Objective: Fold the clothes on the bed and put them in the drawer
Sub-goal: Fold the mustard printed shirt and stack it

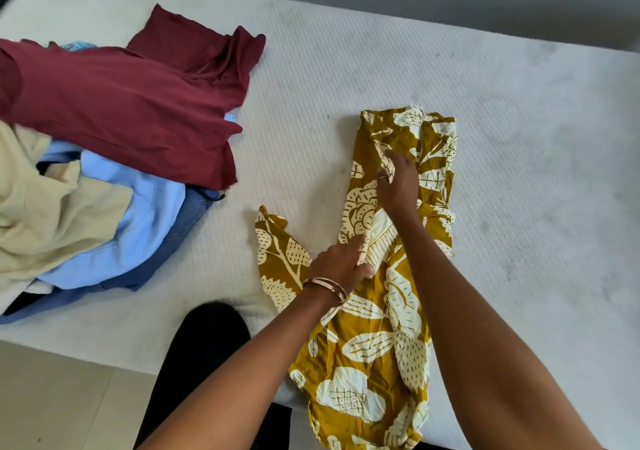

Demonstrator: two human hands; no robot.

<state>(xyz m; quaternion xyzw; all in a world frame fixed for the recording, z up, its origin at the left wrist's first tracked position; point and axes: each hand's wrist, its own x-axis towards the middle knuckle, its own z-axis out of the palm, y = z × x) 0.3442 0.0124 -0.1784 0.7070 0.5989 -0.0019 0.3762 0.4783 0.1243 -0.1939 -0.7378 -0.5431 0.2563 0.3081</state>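
Mustard cloth: the printed garment (374, 345) lies lengthwise on the white mattress (519, 137), its near end hanging over the edge.
Left hand: the left hand (337, 262), bangles (327, 288) at the wrist, pinches a fold at the garment's middle, a loose flap just to its left.
Right hand: farther up, the right hand (398, 182) grips bunched fabric near the garment's far end.
Pile: well to the left, cream, blue and maroon clothes (114, 158) sit heaped, unfolded.
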